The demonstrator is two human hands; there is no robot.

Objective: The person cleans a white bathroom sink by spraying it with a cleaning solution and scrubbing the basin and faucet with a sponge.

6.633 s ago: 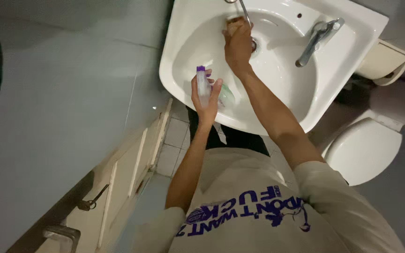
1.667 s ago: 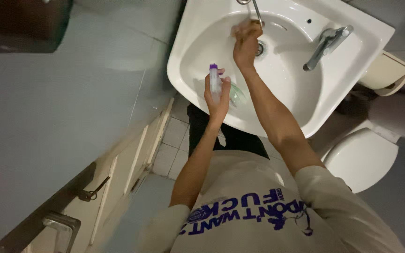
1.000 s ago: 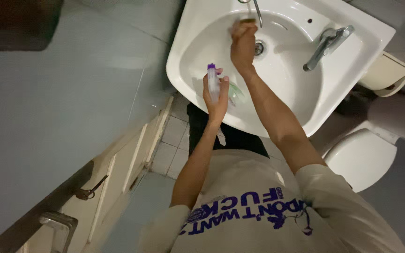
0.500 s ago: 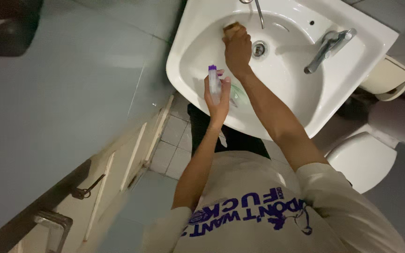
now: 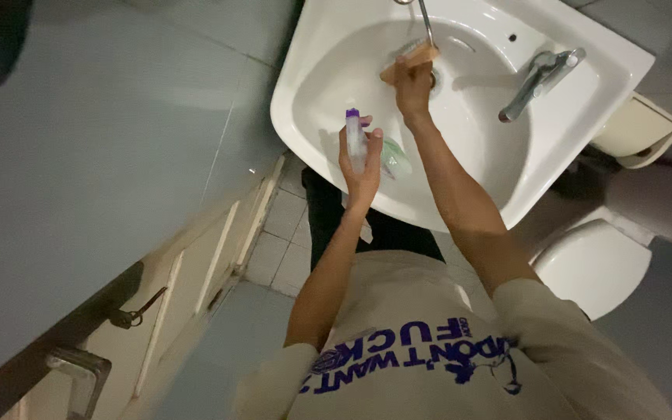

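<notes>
My right hand (image 5: 413,84) presses a tan sponge (image 5: 409,61) against the inside of a white wash basin (image 5: 316,70), close to the drain. My left hand (image 5: 362,168) holds a clear spray bottle with a purple top (image 5: 355,138) upright over the basin's near rim. A pale green object (image 5: 395,159) lies in the basin just right of the bottle, partly hidden by my hand.
A chrome tap (image 5: 535,74) stands on the basin's right side, and a thin metal chain (image 5: 425,19) hangs over the bowl. A white toilet (image 5: 594,264) is at the right. A pale door with a key (image 5: 138,311) and handle (image 5: 75,365) is at lower left.
My right hand has slid the sponge from the basin's left wall toward the drain. My left hand keeps the bottle in the same place.
</notes>
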